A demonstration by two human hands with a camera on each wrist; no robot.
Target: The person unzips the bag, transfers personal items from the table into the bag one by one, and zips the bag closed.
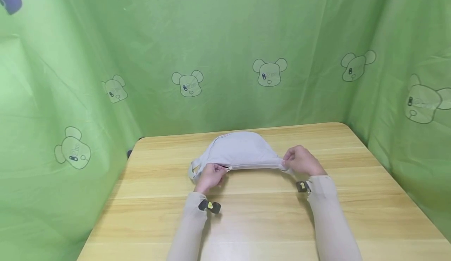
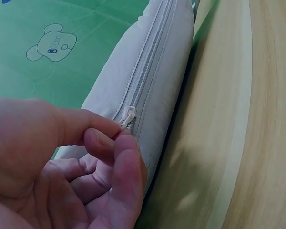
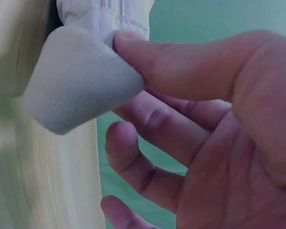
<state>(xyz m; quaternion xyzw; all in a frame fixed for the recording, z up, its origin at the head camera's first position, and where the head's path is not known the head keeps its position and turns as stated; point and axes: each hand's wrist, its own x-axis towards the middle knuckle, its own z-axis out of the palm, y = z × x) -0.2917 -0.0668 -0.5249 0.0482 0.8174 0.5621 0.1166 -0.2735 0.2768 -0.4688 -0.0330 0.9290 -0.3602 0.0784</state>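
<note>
A pale grey waist bag [image 1: 243, 147] lies on the table, its curved side toward the back and its zipper along the front edge. At the left end of that zipper, my left hand [image 1: 210, 175] pinches the small white zipper pull [image 2: 128, 114] between thumb and index finger. My right hand [image 1: 302, 161] grips the bag's right end between thumb and fingers, where the webbing strap [image 3: 81, 81] joins it. The strap folds over in front of those fingers in the right wrist view. From the bag's left end, a strap loop [image 1: 192, 173] sticks out.
The light wood-grain table [image 1: 260, 218] has rounded back corners. Green curtains [image 1: 225, 30] printed with bear heads hang behind it and on both sides. A dark band with a small device [image 1: 210, 206] sits on each sleeved wrist.
</note>
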